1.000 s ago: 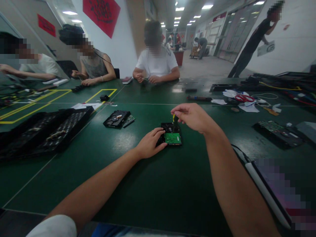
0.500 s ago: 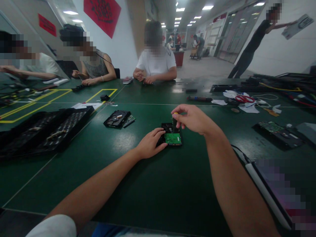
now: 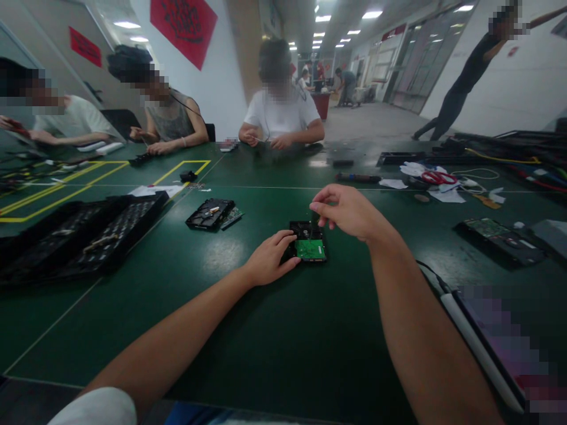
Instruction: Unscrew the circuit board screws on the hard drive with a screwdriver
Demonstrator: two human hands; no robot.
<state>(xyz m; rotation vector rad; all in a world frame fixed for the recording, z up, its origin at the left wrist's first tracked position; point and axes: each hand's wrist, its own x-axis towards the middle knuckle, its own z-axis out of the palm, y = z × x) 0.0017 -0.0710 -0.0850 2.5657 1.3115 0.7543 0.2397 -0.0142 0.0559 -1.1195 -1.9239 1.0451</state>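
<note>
A hard drive (image 3: 310,251) with a green circuit board lies flat on the green table, board side up. My left hand (image 3: 273,258) grips its left side, the fingers on the far part and the thumb near the front corner. Over the drive's right side, my right hand (image 3: 335,210) pinches a small screwdriver (image 3: 315,219) by its handle. The screwdriver stands nearly upright, its shaft pointing down at the drive by the board's far edge. Where exactly the tip rests is too small to tell.
Another drive (image 3: 209,213) with a loose circuit board (image 3: 232,218) lies to the left, beyond black trays (image 3: 128,227). Off to the right are a drive (image 3: 502,242) and a pixelated device (image 3: 482,348) with a cable. Several people sit across the table (image 3: 248,354).
My right hand has risen slightly and its fingers have shifted around the screwdriver handle. My left hand and the hard drive stay put. The standing person at the back right has moved rightward.
</note>
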